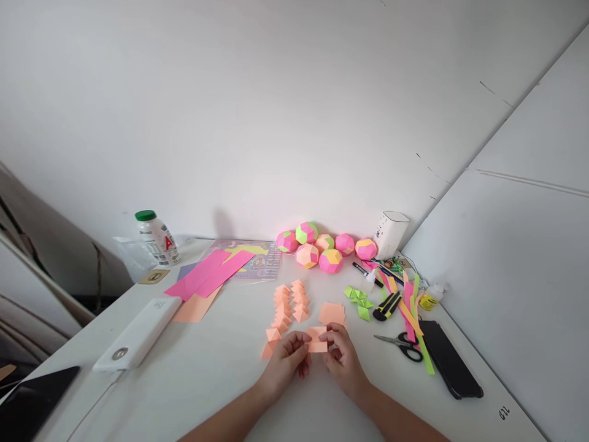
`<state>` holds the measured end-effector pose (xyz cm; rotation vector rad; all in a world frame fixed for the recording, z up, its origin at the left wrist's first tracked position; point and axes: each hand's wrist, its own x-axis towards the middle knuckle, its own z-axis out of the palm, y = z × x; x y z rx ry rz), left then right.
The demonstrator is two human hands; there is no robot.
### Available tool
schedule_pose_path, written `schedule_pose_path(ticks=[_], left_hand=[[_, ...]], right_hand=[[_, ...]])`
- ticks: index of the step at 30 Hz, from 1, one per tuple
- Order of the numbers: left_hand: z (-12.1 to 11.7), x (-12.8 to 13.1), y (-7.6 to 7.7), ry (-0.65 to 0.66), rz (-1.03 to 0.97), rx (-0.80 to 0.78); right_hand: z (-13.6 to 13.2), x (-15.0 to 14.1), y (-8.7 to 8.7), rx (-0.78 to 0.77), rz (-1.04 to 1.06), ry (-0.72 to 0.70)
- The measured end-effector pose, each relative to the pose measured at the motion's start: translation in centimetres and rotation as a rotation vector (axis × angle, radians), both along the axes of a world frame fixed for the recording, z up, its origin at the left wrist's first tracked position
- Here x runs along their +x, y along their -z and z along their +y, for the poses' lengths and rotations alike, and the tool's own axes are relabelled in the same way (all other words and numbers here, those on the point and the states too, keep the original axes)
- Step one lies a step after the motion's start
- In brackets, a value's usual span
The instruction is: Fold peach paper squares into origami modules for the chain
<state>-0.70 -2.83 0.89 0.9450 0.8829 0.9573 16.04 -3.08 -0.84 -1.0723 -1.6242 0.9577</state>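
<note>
Grip: my left hand (pixel 286 359) and right hand (pixel 343 357) each pinch one side of the peach paper (pixel 316 337) | Place: lower centre of the frame, just below the loose peach sheets (pixel 332 313) | Technique: seemingly a fold; I should align edges, then press the crease outward evenly | Look: small, pale, line across its lower part

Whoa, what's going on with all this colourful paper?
A person has a small peach paper in a two-handed grip, the left hand on one side and the right hand on the other. It seems to have a crease across it. Just beyond lies more flat peach paper, and two rows of folded peach pieces are near the left hand. Seven colourful balls sit at the back, by the wall.
</note>
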Motion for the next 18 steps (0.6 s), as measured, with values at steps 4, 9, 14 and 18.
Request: schedule_pose_path(ticks=[4,9,14,18], left_hand=[[-0.1,-0.05,0.09,0.044,0.067,0.028],[-0.33,-0.09,-0.07,0.085,0.199,0.084],[-0.4,-0.03,-0.45,0.084,0.195,0.173],[-0.37,-0.07,-0.76,0.125,0.155,0.193]], right_hand=[[0.19,0.03,-0.02,-0.049,0.048,0.032],[0.2,0.11,-0.09,-0.091,0.058,0.032],[0.27,0.12,-0.47,-0.141,0.079,0.0],[0.29,0.05,-0.84,-0.139,0.061,-0.006]])
